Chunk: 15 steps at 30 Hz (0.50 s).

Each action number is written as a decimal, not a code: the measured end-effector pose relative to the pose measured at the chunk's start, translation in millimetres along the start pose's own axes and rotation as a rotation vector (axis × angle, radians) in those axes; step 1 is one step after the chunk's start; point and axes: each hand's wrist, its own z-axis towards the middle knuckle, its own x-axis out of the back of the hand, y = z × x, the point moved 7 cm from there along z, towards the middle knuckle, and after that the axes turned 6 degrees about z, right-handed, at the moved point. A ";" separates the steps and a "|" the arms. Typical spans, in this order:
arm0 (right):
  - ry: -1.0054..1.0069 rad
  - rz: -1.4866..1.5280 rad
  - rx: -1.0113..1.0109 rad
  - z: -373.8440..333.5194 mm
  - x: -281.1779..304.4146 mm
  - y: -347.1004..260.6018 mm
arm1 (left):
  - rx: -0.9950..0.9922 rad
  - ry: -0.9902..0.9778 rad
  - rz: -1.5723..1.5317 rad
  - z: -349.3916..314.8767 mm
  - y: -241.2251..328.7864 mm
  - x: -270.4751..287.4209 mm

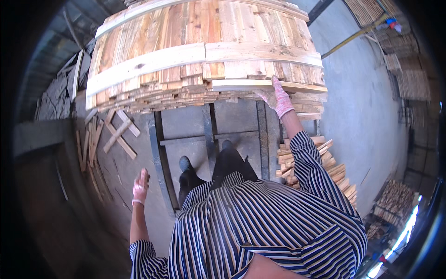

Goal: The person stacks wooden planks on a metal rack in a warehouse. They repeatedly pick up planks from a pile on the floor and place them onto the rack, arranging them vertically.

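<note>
My right hand [282,101], in a pinkish-white knit glove, is at the near edge of a large stack of wooden boards [186,28]. Its fingers reach over a pale wooden plank [241,84], with the thumb spread to the left below it. That plank lies crosswise along the stack's near right edge. Low on the left, away from the stack, hangs my left hand [140,187], also gloved. Nothing shows in it, and its fingers are loosely extended. Two crosswise boards [260,51] rest end to end over the stack's top.
Dark metal rails [160,162] run along the floor by my feet. Loose wood strips [118,135] lie on the floor at left. A heap of short wood pieces [337,174] is beside my right arm. More stacked boards [413,83] stand at far right, beyond the grey floor [357,97].
</note>
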 end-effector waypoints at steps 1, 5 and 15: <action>0.039 0.029 -0.032 1.3 4.5 2.3 | -0.013 0.013 -0.067 -1.7 11.8 -8.6; 0.106 0.056 -0.085 7.7 20.5 6.4 | 0.025 -0.018 -0.256 -8.3 -1.1 -42.9; -0.138 -0.311 0.178 -8.1 -8.4 8.9 | -0.083 -0.117 -0.288 28.7 -16.6 -24.4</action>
